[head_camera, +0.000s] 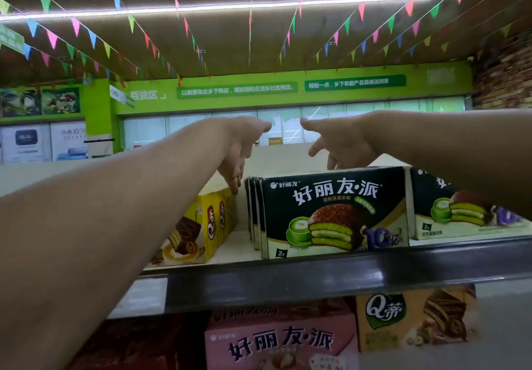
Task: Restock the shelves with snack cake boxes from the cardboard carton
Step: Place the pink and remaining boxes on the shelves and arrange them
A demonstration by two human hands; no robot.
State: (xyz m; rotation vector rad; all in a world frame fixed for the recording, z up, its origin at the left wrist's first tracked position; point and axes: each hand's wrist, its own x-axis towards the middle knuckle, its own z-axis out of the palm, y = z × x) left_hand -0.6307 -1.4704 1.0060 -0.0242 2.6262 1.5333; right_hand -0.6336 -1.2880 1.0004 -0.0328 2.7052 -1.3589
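Several dark green matcha snack cake boxes (334, 214) stand upright in a row on the top shelf (276, 280). My left hand (239, 150) hangs open above the gap at their left, fingertips pointing down near the yellow box (213, 222). My right hand (342, 145) reaches over the top rear edge of the green boxes with its fingers spread and relaxed, holding nothing. A second green box (460, 211) stands at the right, partly hidden by my right forearm. The cardboard carton is out of view.
On the shelf below sit a pink box (282, 341) and an orange Q-brand box (414, 320). The dark shelf lip runs across the front. Beyond the shelf top lie a green store wall and hanging pennant flags.
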